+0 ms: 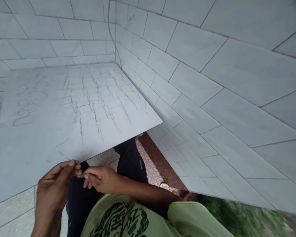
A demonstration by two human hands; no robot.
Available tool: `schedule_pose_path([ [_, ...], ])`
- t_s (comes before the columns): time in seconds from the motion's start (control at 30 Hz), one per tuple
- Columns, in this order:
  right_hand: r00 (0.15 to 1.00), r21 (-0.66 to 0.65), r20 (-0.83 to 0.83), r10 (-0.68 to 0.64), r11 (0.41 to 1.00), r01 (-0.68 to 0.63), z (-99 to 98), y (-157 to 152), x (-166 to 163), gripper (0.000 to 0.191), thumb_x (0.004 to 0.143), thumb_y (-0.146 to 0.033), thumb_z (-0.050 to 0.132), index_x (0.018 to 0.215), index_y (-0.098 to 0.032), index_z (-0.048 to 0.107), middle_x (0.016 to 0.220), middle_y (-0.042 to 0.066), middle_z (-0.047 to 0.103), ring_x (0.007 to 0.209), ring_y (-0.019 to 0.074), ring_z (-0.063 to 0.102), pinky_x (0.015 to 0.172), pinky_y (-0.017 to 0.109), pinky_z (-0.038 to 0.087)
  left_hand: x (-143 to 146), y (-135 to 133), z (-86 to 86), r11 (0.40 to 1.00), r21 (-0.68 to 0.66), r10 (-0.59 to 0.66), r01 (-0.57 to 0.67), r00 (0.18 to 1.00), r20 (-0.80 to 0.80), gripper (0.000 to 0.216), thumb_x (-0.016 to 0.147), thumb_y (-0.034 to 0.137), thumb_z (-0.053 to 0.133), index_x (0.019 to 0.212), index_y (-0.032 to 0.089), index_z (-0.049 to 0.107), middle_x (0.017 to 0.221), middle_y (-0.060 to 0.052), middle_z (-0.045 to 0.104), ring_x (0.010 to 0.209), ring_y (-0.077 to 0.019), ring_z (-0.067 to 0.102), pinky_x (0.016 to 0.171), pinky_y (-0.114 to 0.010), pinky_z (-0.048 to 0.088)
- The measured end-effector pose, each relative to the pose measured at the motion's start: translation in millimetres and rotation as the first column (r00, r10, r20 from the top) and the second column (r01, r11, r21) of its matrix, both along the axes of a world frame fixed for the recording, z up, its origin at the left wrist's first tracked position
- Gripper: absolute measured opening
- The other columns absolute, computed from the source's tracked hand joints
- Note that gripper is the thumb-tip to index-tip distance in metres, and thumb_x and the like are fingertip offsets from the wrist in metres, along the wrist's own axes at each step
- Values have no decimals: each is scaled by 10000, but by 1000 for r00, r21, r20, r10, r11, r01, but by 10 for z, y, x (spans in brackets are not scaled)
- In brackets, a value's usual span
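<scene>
My left hand (58,184) is closed in a pinch at the near edge of a white board (39,144). A thin dark strand (62,154) runs over the board to its fingertips. Close beside it, my right hand (101,177) also pinches, its fingertips almost touching the left ones. What lies between the fingertips is very fine and hard to see; it looks like the same strand. Many similar dark strands (95,115) lie spread in crossing rows over the board. Toward the left, several curled strands (23,115) form loops.
White tiled walls (187,72) meet at a corner behind the board and run along its right side. A thin cable (111,29) hangs down the corner. Below are my dark trousers (130,158) and a reddish-brown ledge (158,154). Green plants (234,214) show at lower right.
</scene>
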State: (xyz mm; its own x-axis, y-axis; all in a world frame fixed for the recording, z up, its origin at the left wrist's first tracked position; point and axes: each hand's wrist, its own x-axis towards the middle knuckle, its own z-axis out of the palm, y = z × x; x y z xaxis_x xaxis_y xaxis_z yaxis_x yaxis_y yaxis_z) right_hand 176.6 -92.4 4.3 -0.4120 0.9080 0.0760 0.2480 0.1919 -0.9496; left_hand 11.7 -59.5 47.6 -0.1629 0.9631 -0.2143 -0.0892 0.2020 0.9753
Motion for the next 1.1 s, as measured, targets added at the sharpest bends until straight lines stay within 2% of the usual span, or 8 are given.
schedule_pose_path([
  [0.27, 837, 466, 472, -277, 884, 30, 30, 0, 99, 238, 1053, -243, 401, 1069, -165, 625, 878, 91, 728, 823, 222, 672, 817, 352, 535, 248, -104, 240, 997, 64, 69, -49, 927, -369, 286, 820, 473, 801, 971, 231, 791, 851, -7, 784, 828, -213, 738, 867, -328, 586],
  [0.37, 862, 443, 427, -274, 894, 65, 40, -9, 184, 212, 1042, -244, 417, 1022, -184, 620, 853, 69, 722, 786, 201, 665, 794, 331, 537, 335, -61, 294, 997, 73, 13, 15, 931, -364, 346, 834, 513, 780, 1029, 227, 783, 892, -20, 788, 794, -214, 742, 812, -327, 598],
  [0.53, 938, 171, 58, -341, 929, 327, 132, 90, 610, 227, 1082, -312, 400, 1031, -222, 603, 898, -4, 744, 746, 120, 699, 724, 237, 534, 387, -71, 379, 988, 85, -90, 129, 929, -358, 467, 871, 541, 742, 1255, 276, 720, 1008, -23, 789, 805, -201, 753, 812, -322, 592],
  [0.63, 851, 152, -5, -525, 841, 519, 193, 271, 1102, 240, 1082, -360, 403, 1053, -204, 582, 857, 15, 738, 668, 126, 681, 666, 243, 530, 339, -131, 370, 989, 72, -95, 131, 922, -376, 527, 872, 553, 738, 1325, 290, 683, 1028, -29, 787, 822, -209, 758, 817, -331, 593],
  [0.7, 733, 349, 117, -670, 719, 601, 208, 434, 1503, 267, 1090, -348, 383, 1063, -194, 599, 906, 48, 738, 747, 142, 682, 717, 257, 515, 284, -173, 337, 991, 68, -78, 113, 918, -388, 552, 869, 565, 735, 1347, 298, 669, 1041, -30, 783, 826, -213, 758, 812, -336, 598],
  [0.8, 421, 668, 450, -787, 610, 427, 196, 704, 2112, 346, 1093, -289, 339, 1004, -150, 643, 878, 115, 695, 833, 198, 626, 796, 317, 466, 196, -221, 285, 994, 62, -56, 88, 912, -407, 580, 863, 580, 727, 1362, 293, 655, 1055, -37, 780, 831, -225, 755, 806, -347, 609],
  [0.9, 174, 643, 740, -650, 759, 101, 179, 948, 2600, 423, 1076, -152, 237, 1055, -87, 655, 904, 175, 670, 893, 240, 572, 770, 344, 416, 108, -241, 249, 995, 45, -59, 87, 894, -444, 598, 868, 592, 706, 1378, 286, 642, 1058, -49, 782, 840, -242, 757, 801, -365, 623],
  [1.1, 147, 542, 835, -531, 839, -50, 187, 1128, 2997, 334, 1002, -25, 332, 1120, -38, 644, 945, 201, 687, 903, 258, 536, 734, 359, 368, -55, -201, 125, 998, 40, -20, 44, 880, -474, 622, 834, 614, 718, 1355, 280, 656, 1013, -59, 794, 833, -271, 773, 751, -372, 641],
])
